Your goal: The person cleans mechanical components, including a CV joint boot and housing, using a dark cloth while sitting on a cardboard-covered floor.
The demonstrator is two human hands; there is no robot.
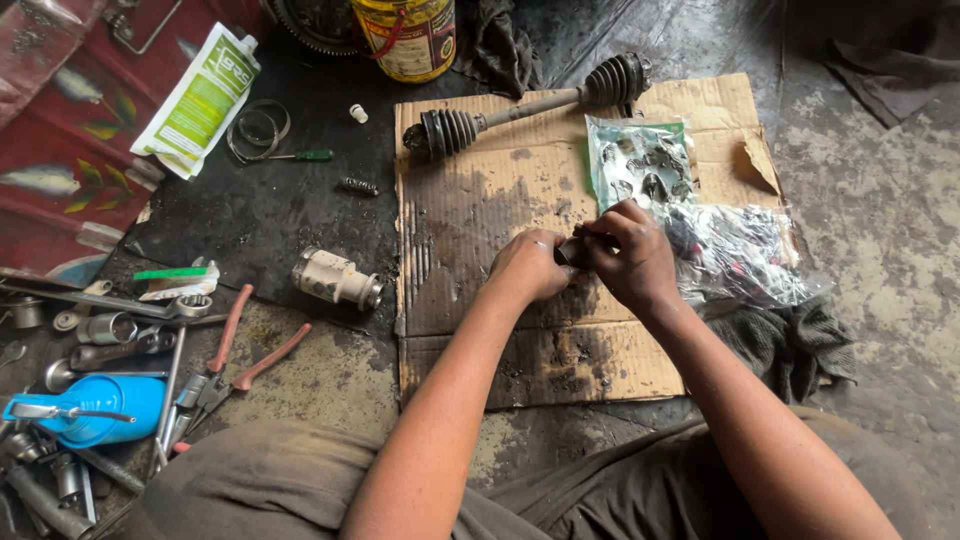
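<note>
Both my hands meet over a stained sheet of cardboard [480, 200] on the floor. My left hand [530, 265] and my right hand [628, 255] together grip a small dark metal part [572, 250], mostly hidden between the fingers. Just right of my right hand lie clear plastic bags [700, 225] holding small metal parts. A drive shaft [530, 103] with two black ribbed rubber boots rests along the cardboard's far edge.
A cream-coloured cylindrical joint [335, 278] lies left of the cardboard. Pliers with red handles [240, 365], sockets, wrenches and a blue can [95, 408] crowd the near left. A white-green tube [200, 100], metal clamp rings [260, 128] and a yellow tin [408, 38] sit at the back. A dark rag [790, 345] lies right.
</note>
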